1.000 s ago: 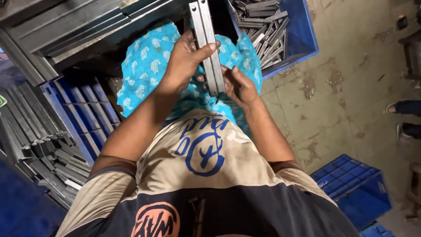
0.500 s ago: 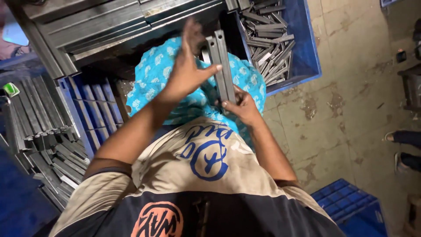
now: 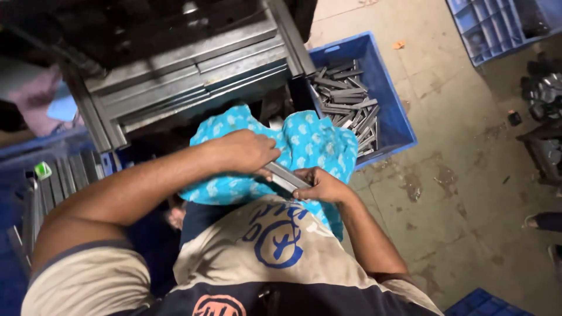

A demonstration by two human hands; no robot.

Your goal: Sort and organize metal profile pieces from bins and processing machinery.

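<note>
1. Both hands grip 1 grey metal strip [image 3: 285,176]: left hand [image 3: 246,151] closed over its far end, right hand [image 3: 322,186] pinching its near end, above the turquoise cloth [image 3: 310,140].
2. Judged step: handling a strip between bins; the blue crate [image 3: 398,123] of strips lies beyond the right hand.

A single camera sat on the person's head and looked steeply down along the chest and both forearms, tipped slightly forward. It was close to the hands, the left hand [image 3: 246,151] and right hand [image 3: 321,186] lying near the middle of the view. Beyond them it took in a blue crate [image 3: 391,111] ahead on the right (only partly framed) and the concrete floor [image 3: 462,175].
</note>
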